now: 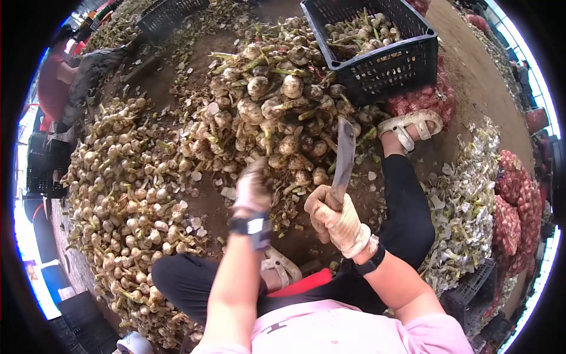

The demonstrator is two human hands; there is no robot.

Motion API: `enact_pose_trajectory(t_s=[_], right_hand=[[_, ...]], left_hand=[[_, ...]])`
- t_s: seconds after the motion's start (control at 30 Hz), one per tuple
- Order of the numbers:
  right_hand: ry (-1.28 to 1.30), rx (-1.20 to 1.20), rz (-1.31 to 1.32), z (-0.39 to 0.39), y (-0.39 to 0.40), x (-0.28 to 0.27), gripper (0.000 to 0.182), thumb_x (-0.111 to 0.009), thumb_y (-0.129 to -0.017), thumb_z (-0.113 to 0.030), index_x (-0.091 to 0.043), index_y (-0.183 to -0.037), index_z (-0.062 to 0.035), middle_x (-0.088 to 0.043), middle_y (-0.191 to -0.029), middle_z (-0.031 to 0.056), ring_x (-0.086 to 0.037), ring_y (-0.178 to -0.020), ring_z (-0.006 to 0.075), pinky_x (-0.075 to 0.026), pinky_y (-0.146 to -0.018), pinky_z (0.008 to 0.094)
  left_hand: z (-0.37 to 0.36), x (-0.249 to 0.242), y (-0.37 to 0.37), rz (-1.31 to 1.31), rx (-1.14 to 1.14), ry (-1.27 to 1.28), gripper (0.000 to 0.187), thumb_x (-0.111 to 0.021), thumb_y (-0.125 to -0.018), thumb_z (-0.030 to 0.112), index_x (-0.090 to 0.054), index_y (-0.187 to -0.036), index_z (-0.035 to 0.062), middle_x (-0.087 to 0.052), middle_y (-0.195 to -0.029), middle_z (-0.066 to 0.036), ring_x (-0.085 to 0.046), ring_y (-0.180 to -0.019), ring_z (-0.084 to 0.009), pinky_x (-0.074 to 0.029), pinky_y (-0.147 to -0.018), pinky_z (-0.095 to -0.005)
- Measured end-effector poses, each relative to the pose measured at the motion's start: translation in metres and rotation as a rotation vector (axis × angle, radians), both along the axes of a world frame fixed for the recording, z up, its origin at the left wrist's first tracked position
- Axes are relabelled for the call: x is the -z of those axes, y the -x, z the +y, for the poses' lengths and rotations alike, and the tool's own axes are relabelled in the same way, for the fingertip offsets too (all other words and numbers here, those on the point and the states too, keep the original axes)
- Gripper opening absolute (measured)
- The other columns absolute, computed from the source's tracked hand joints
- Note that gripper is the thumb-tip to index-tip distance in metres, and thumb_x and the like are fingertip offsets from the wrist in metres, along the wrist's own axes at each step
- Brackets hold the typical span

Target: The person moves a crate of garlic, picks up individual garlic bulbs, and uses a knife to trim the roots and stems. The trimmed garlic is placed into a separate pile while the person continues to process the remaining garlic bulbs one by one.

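Note:
My right hand, in a pale glove, is closed around the handle of a knife. The broad, worn blade points up and away from me. Smeared by motion, my gloved left hand reaches toward the near edge of a heap of garlic bulbs. Its fingers are too blurred to show whether they touch or hold a bulb. Dirt and green stems cling to the bulbs in this heap. Another broad pile of garlic with short stems lies to the left.
A black crate partly filled with garlic stands at the far right of the heap, beside red mesh sacks. White and green trimmings lie to my right, with full red sacks beyond. Another person sits at upper left.

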State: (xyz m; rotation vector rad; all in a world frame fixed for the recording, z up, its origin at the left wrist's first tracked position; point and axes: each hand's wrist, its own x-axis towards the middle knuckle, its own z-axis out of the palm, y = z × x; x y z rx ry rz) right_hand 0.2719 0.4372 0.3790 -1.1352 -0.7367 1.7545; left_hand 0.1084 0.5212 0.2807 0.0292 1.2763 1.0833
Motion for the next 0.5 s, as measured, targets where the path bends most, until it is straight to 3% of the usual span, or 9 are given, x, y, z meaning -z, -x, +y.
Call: enact_pose_trajectory(t_s=[0.03, 0.07, 0.1, 0.17, 0.2, 0.3, 0.33, 0.37, 0.5], right_hand=[[0.008, 0.004, -0.004, 0.003, -0.002, 0.0, 0.022, -0.064, -0.078, -0.023, -0.053, -0.082, -0.004, -0.046, -0.052, -0.0004, -0.04, -0.039, 0.0076, -0.03, -0.036, 0.0205], [0.006, 0.01, 0.011, 0.005, -0.005, 0.001, 0.022, -0.064, -0.079, -0.023, -0.053, -0.082, -0.0039, -0.046, -0.052, -0.0007, -0.04, -0.039, 0.0074, -0.03, -0.036, 0.0203], [0.003, 0.02, 0.026, 0.008, -0.007, 0.002, 0.022, -0.064, -0.08, -0.023, -0.054, -0.082, -0.0039, -0.046, -0.053, -0.001, -0.04, -0.04, 0.0072, -0.03, -0.037, 0.0202], [-0.033, 0.051, 0.035, 0.011, -0.009, 0.006, 0.006, -0.059, -0.084, -0.011, -0.057, -0.082, -0.0054, -0.047, -0.059, -0.0051, -0.041, -0.047, 0.0021, -0.031, -0.042, 0.0177], [-0.017, 0.043, 0.037, 0.011, -0.013, 0.004, 0.006, -0.059, -0.084, -0.01, -0.057, -0.081, -0.0051, -0.049, -0.061, -0.0043, -0.042, -0.047, 0.0022, -0.032, -0.042, 0.0178], [-0.032, 0.052, 0.026, 0.013, -0.018, -0.005, 0.004, -0.059, -0.083, -0.008, -0.058, -0.08, -0.0047, -0.053, -0.067, -0.0027, -0.043, -0.049, 0.0024, -0.034, -0.043, 0.0177], [-0.052, 0.069, 0.008, 0.011, -0.019, -0.007, 0.004, -0.059, -0.083, -0.006, -0.058, -0.08, -0.0045, -0.056, -0.071, -0.0018, -0.044, -0.05, 0.0025, -0.035, -0.043, 0.0175], [-0.046, 0.074, -0.071, 0.01, -0.018, -0.007, 0.014, -0.061, -0.082, -0.017, -0.054, -0.078, -0.0058, -0.047, -0.055, -0.0022, -0.042, -0.044, 0.0045, -0.031, -0.041, 0.0176], [-0.347, 0.072, -0.327, 0.01, -0.017, 0.011, 0.01, -0.064, -0.079, -0.011, -0.056, -0.079, -0.0054, -0.051, -0.057, -0.002, -0.044, -0.048, 0.0061, -0.036, -0.045, 0.0214]], left_hand=[[0.014, 0.049, -0.021, 0.17, 0.177, -0.027, 0.052, -0.072, -0.074, 0.035, -0.054, -0.114, 0.0065, -0.056, -0.114, -0.01, -0.05, -0.105, -0.0236, -0.039, -0.094, -0.0403], [0.025, 0.019, -0.059, 0.46, 0.147, 0.187, 0.08, -0.079, -0.065, 0.036, -0.043, -0.127, 0.0002, -0.055, -0.12, -0.017, -0.052, -0.108, -0.0282, -0.04, -0.093, -0.0345], [0.047, 0.114, -0.058, 0.362, 0.221, 0.003, 0.094, -0.08, -0.062, 0.04, -0.034, -0.132, -0.0039, -0.049, -0.126, -0.02, -0.047, -0.115, -0.0303, -0.034, -0.099, -0.0338], [0.064, 0.099, -0.096, 0.724, -0.012, 0.107, 0.1, -0.081, -0.06, 0.041, -0.03, -0.133, -0.0068, -0.047, -0.128, -0.021, -0.048, -0.114, -0.0294, -0.035, -0.098, -0.0302], [0.056, 0.085, -0.099, 0.63, -0.103, 0.04, 0.102, -0.081, -0.059, 0.042, -0.03, -0.133, -0.007, -0.047, -0.128, -0.021, -0.048, -0.112, -0.0291, -0.035, -0.098, -0.0303], [0.031, 0.031, -0.084, 0.096, -0.19, -0.048, 0.088, -0.08, -0.064, 0.033, -0.034, -0.133, 0.0042, -0.048, -0.128, -0.013, -0.049, -0.111, -0.0233, -0.042, -0.093, -0.0327], [0.023, 0.078, -0.057, 0.471, 0.202, -0.51, 0.065, -0.075, -0.072, 0.027, -0.041, -0.125, 0.0093, -0.055, -0.115, -0.008, -0.053, -0.102, -0.0188, -0.049, -0.08, -0.0354], [0.009, 0.035, -0.052, -0.179, -0.14, -0.304, 0.043, -0.067, -0.077, 0.027, -0.049, -0.113, 0.0095, -0.059, -0.102, -0.006, -0.055, -0.096, -0.0175, -0.051, -0.07, -0.0359], [-0.048, -0.029, 0.015, -0.188, 0.32, -0.512, 0.04, -0.063, -0.075, 0.029, -0.054, -0.106, 0.0047, -0.06, -0.098, -0.006, -0.058, -0.094, -0.0212, -0.05, -0.069, -0.0323]])
